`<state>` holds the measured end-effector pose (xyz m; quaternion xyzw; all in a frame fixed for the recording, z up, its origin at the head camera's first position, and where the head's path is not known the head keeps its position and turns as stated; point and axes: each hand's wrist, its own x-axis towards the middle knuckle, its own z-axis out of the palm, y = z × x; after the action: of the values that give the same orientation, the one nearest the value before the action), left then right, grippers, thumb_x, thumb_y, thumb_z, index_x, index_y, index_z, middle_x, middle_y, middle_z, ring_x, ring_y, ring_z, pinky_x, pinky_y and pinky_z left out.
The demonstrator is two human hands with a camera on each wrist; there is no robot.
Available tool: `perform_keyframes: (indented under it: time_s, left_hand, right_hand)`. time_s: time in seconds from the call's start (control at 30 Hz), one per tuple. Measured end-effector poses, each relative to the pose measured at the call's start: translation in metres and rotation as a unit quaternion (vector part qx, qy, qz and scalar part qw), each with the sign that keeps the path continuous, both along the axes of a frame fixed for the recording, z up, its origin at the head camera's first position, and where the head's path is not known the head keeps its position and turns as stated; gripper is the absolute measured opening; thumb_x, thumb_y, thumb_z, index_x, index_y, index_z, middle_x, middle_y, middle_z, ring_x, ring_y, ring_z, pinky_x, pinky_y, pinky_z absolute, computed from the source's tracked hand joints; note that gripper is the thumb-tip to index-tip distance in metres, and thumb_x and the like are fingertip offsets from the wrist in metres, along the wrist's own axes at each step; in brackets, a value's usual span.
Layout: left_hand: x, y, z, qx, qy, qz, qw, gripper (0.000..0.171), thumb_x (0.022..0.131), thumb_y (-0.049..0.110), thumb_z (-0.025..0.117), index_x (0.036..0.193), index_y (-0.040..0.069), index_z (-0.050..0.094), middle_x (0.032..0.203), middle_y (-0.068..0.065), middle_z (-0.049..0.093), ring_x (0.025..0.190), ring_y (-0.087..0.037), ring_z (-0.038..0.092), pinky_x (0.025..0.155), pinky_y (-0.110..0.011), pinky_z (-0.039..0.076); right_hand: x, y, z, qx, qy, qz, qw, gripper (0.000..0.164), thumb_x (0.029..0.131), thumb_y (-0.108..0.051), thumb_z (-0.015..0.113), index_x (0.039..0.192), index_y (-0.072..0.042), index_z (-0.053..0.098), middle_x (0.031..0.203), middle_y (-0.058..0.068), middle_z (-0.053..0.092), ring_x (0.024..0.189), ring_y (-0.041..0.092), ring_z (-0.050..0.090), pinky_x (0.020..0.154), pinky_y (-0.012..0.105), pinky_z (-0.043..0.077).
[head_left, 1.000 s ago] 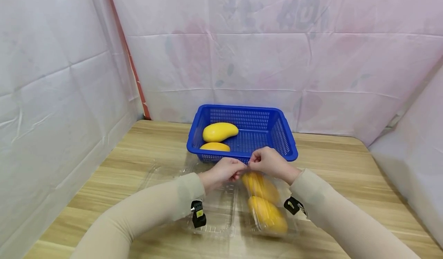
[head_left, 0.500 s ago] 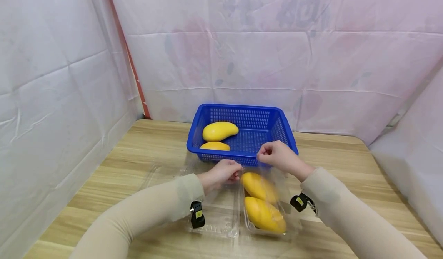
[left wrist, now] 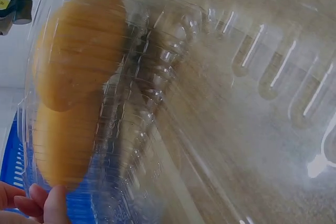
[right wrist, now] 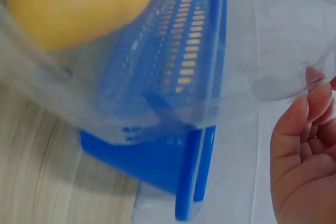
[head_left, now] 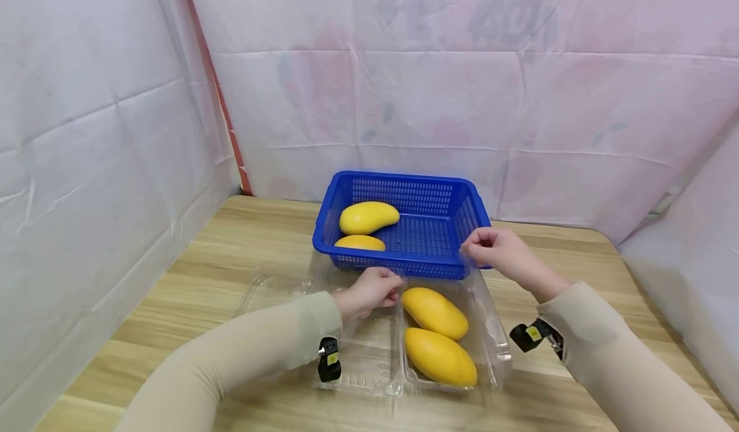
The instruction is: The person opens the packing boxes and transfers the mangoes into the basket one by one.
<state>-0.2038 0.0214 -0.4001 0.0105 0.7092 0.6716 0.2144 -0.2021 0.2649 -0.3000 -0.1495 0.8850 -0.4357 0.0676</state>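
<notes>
Two yellow mangoes, a far one (head_left: 435,313) and a near one (head_left: 441,357), lie in a clear plastic clamshell box (head_left: 403,348) on the table. My left hand (head_left: 372,291) pinches the box's far left rim; in the left wrist view its thumb and fingers (left wrist: 38,203) meet at the clear edge below the mangoes. My right hand (head_left: 505,255), up and to the right by the blue basket's corner, pinches the tab of the clear lid (head_left: 491,329) between thumb and fingertips. The lid stands raised along the box's right side. In the right wrist view the lid's tab (right wrist: 283,85) shows at the fingertips.
Behind the box stands a blue perforated basket (head_left: 404,257), with one mango (head_left: 367,217) at its left and another (head_left: 359,243) partly hidden by the front rim. Another clear clamshell (head_left: 369,371) lies open to the left. Cloth walls (head_left: 427,104) surround the wooden table (head_left: 196,291).
My right hand has parted from my left and moved right and slightly up, swinging the clear lid off the mangoes. The left hand has barely moved.
</notes>
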Motion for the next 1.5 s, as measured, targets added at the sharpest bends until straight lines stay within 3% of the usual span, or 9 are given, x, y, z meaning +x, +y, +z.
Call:
perform_keyframes:
  time_s: [0.5, 0.73, 0.93, 1.2, 1.37, 1.5]
  left_hand:
    - [-0.004, 0.002, -0.003, -0.011, 0.003, 0.018, 0.9998, 0.011, 0.090, 0.008, 0.056, 0.088, -0.002, 0.060, 0.077, -0.007, 0.054, 0.069, -0.015, 0.054, 0.073, -0.035, 0.053]
    - [-0.005, 0.002, -0.001, -0.035, 0.006, 0.017, 0.9992, 0.012, 0.090, 0.012, 0.058, 0.088, 0.000, 0.061, 0.074, -0.005, 0.055, 0.067, -0.013, 0.053, 0.068, -0.032, 0.054]
    - [-0.004, 0.001, 0.003, -0.055, 0.017, 0.018, 0.9982, 0.013, 0.089, 0.013, 0.060, 0.089, 0.000, 0.062, 0.074, -0.005, 0.055, 0.066, -0.013, 0.053, 0.066, -0.031, 0.053]
    - [-0.002, -0.001, 0.001, -0.072, 0.038, 0.014, 0.9966, 0.014, 0.088, 0.014, 0.062, 0.087, 0.001, 0.062, 0.069, -0.003, 0.054, 0.062, -0.012, 0.051, 0.057, -0.026, 0.050]
    - [0.002, -0.002, -0.003, -0.077, 0.041, 0.009, 0.9962, 0.013, 0.088, 0.015, 0.063, 0.086, 0.002, 0.061, 0.068, -0.004, 0.055, 0.060, -0.013, 0.051, 0.054, -0.024, 0.047]
    - [0.005, -0.003, 0.001, -0.084, 0.039, 0.002, 0.9957, 0.012, 0.088, 0.014, 0.063, 0.089, 0.002, 0.061, 0.072, -0.005, 0.056, 0.062, -0.014, 0.052, 0.055, -0.025, 0.047]
  right_hand:
    - [0.006, 0.040, 0.006, -0.001, 0.012, -0.017, 1.000, 0.019, 0.093, -0.011, 0.050, 0.090, 0.006, 0.058, 0.084, 0.004, 0.060, 0.072, 0.013, 0.053, 0.071, 0.029, 0.048]
    - [0.011, 0.061, 0.005, 0.004, 0.013, -0.032, 0.999, 0.022, 0.096, -0.012, 0.047, 0.093, 0.008, 0.057, 0.091, 0.004, 0.062, 0.072, 0.010, 0.054, 0.070, 0.023, 0.048]
    - [0.013, 0.079, 0.002, 0.006, 0.011, -0.037, 0.999, 0.023, 0.098, -0.014, 0.046, 0.092, 0.005, 0.057, 0.086, -0.002, 0.060, 0.069, 0.008, 0.051, 0.067, 0.022, 0.048]
    - [0.022, 0.108, -0.012, 0.030, 0.007, -0.054, 0.998, 0.030, 0.099, -0.015, 0.044, 0.105, 0.012, 0.055, 0.068, -0.001, 0.049, 0.062, 0.011, 0.048, 0.063, 0.022, 0.045]
    - [0.032, 0.123, -0.032, 0.031, 0.005, -0.071, 0.997, 0.030, 0.099, -0.015, 0.044, 0.105, 0.013, 0.053, 0.069, 0.001, 0.050, 0.061, 0.010, 0.049, 0.061, 0.022, 0.046]
    - [0.038, 0.132, -0.049, 0.028, -0.019, -0.078, 0.996, 0.032, 0.100, -0.013, 0.043, 0.108, 0.017, 0.049, 0.073, 0.001, 0.051, 0.063, 0.008, 0.049, 0.059, 0.023, 0.047]
